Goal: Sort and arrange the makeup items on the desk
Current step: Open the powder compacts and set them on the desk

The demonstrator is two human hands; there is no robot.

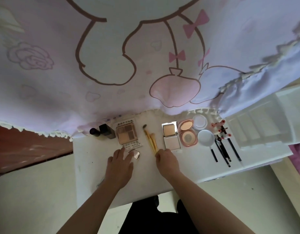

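Nearest on the white bench, the left hand lies flat. Its grip is apart, with straight fingers resting on a small, shiny rose-gold compact. Just to its right, the right hand has its grip clamped on the near ends of the yellow-handled makeup brushes. Their bristles point away, and one dark tip reaches furthest.

Beyond the left hand an open eyeshadow palette shows beige and brown pans, with printed lettering on its near flap. Left of it stand a black rectangular bottle and a dark-capped bottle, touching each other.

Beyond the right hand lies an open square silver compact holding a pale powder pan. Beside it is an open round pink compact. Further right are a round white lid and a white jar. After those come black pencils lying roughly parallel and small red-capped tubes.

A white plastic organiser sits at the right end. A pink cartoon-printed cloth hangs over the far edge.
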